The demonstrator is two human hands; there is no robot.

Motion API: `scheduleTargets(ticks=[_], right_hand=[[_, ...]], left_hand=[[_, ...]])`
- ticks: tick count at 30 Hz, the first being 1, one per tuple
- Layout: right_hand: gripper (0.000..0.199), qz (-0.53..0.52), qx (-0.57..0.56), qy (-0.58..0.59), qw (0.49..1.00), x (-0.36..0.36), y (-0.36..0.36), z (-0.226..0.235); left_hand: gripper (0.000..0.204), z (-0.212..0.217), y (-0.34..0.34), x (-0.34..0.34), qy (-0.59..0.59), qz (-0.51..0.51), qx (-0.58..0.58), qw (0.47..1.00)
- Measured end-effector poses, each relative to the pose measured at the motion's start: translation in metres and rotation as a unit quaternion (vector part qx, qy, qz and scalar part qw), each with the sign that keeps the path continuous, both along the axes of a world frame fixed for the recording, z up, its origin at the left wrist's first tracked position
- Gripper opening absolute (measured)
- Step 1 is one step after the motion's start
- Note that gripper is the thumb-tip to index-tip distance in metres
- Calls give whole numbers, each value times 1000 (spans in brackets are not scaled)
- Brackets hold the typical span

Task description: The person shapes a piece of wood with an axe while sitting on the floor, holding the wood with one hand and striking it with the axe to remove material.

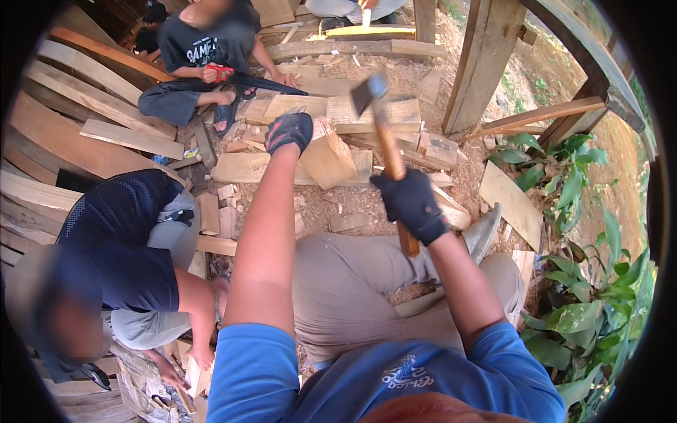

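My right hand [415, 206], in a dark glove, is wrapped around the wooden handle of a hatchet [389, 144]. The dark metal head is raised above the stacked timber, slightly blurred. In a dark glove with red marks, my left hand [289, 132] grips the upper left edge of a pale wood block [328, 158]; its fingertips are partly hidden. The block leans at a tilt against the timber pieces [384, 113], and its upper end looks rough and chipped. A gap separates the hatchet head from the block.
Close on my left, a person [134, 233] bends over a small wood piece [197, 377]. Ahead, another person [211, 56] sits with a red-handled tool [218, 72]. Long planks [84, 134] line the left. A post [483, 63] and leafy plants [578, 310] stand on the right.
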State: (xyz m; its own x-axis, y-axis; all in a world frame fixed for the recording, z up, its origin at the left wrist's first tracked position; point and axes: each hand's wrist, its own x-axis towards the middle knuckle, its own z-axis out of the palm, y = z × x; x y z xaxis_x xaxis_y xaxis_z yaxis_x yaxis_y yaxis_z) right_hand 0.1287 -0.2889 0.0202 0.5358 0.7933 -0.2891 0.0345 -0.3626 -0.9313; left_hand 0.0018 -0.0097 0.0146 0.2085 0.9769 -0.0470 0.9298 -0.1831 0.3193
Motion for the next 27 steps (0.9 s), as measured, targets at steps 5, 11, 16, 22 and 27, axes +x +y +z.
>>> scheduleTargets(ticks=[5,11,16,22,27], right_hand=[[23,-124,326,34,937,14,-26,119],[23,-155,342,2,927,-3,18,39],[47,73,-34,-106,991,-23,33,-74],[27,-85,149,66,983,-4,-21,54],[14,-122,467,44,875,8,-29,140]], left_hand=[[52,13,-1,-1,18,-17,-3,1000],[53,2,2,8,-19,-2,18,1000],[56,1,13,0,-24,1,18,1000],[51,1,7,-5,-18,11,29,999],[48,-3,2,-2,-38,25,30,999]])
